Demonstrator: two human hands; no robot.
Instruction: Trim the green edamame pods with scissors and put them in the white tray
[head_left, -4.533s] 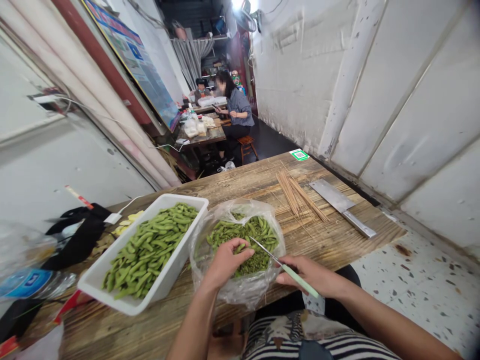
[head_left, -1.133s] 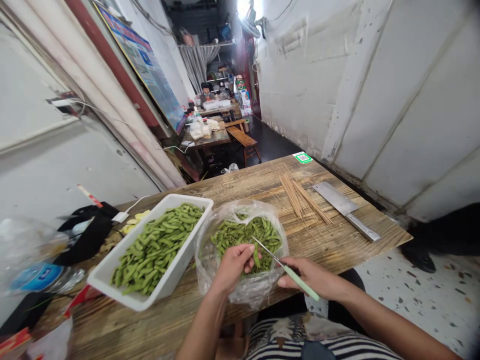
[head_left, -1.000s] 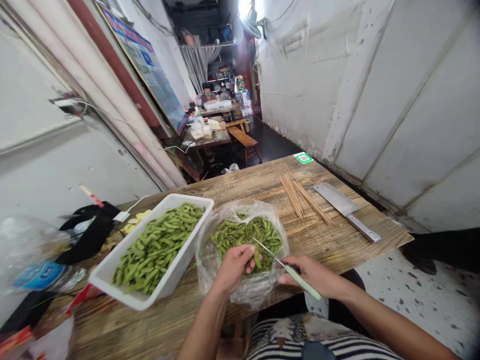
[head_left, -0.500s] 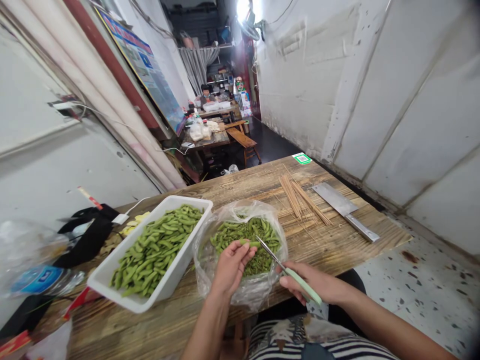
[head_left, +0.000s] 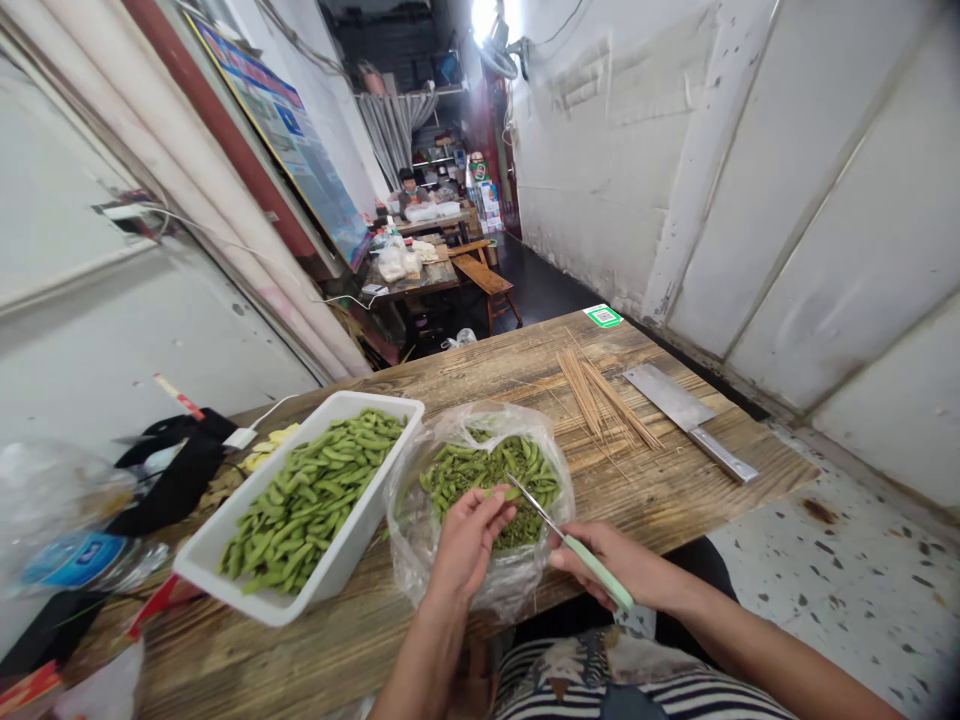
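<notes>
Between the thumb and fingers of my left hand [head_left: 471,535] is a green edamame pod [head_left: 510,493], pinched at one end. My right hand [head_left: 607,562] grips scissors [head_left: 592,568] with pale green handles, their blades pointing up and left to the pod. Both hands are above a clear plastic bag [head_left: 409,520], its mouth spread wide. Inside the bag lie edamame pods [head_left: 529,460] and many small trimmed bits. On the left stands a white plastic tub [head_left: 300,608] full of edamame pods [head_left: 315,500].
Thin wooden skewers [head_left: 592,395] and a cleaver [head_left: 671,397] lie on the wooden table [head_left: 480,370] to the right. A QR code card [head_left: 604,316] is at its far corner. A water bottle [head_left: 82,562] lies at the left. Farther back, a person [head_left: 409,190] sits behind another table.
My left hand has shifted slightly, tilting the pod. The scissors have moved a little left, with their blade tips still by the pod.
</notes>
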